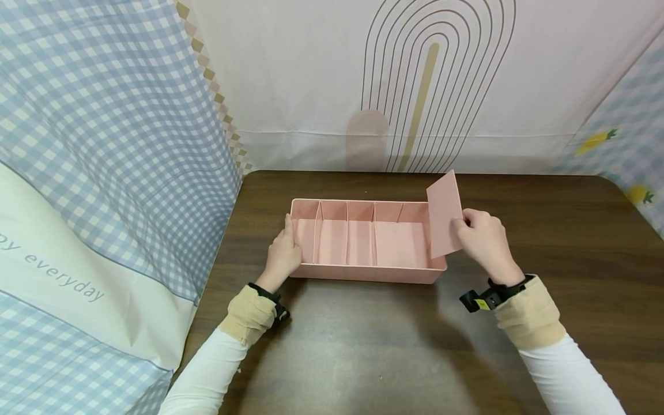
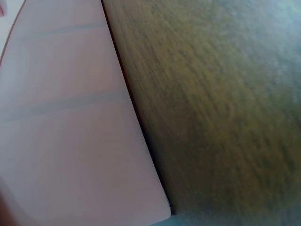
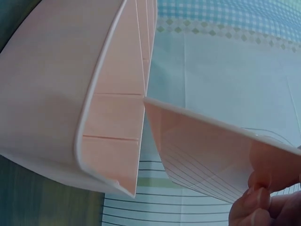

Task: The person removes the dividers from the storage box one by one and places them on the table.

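Pink divided box (image 1: 363, 274) sat on counter (image 1: 363, 351); left hand (image 1: 282, 255) touched nine-o'clock end, index finger straight; right hand (image 1: 486, 239) pinched tilted panel (image 1: 443, 216) between fingers, three o'clock.

A dark brown wood-grain table (image 1: 560, 236) with rounded far corners fills the lower view, a pale sheen (image 1: 332, 340) of light on its near part. Behind hangs a whitish cloth (image 1: 290, 75) with an arch print (image 1: 446, 86) — thin dark lines round a mustard bar (image 1: 417, 109). Blue-and-white gingham (image 1: 129, 86) drapes the left; paler checked fabric (image 1: 648, 127) at right seems to bear yellow fruit (image 1: 592, 143) — pineapples, perhaps.
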A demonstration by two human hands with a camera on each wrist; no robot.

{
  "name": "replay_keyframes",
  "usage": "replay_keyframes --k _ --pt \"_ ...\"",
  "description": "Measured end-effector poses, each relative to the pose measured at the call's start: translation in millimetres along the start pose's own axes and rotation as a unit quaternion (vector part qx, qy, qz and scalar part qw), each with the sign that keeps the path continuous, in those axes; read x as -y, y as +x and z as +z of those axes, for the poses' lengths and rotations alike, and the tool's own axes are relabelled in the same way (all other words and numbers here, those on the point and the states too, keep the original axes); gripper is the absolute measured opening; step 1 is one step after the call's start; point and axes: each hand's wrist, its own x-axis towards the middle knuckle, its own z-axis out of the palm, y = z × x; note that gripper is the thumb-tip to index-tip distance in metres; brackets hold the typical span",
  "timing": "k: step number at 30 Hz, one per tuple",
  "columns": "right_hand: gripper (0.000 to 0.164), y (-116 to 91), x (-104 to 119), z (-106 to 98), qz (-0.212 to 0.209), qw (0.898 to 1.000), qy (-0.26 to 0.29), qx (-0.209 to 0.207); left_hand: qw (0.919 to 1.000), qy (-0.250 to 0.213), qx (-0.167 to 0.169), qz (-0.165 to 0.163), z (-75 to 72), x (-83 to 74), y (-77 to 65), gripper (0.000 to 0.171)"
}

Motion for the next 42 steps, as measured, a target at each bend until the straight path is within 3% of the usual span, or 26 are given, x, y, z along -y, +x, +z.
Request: replay_keyframes --k 21,42 --pt "0.037 -0.4 -22.3 -8.7 0.021 1.0 0.004 -0.007 1.0 -0.001 0.0 -0.003 0.7 0.2 0.5 0.066" --pt "0.039 1.4 -53.3 -14.3 0.053 0.998 0.002 0.018 1.0 0.002 -0.002 0.004 0.0 0.1 0.8 0.066"
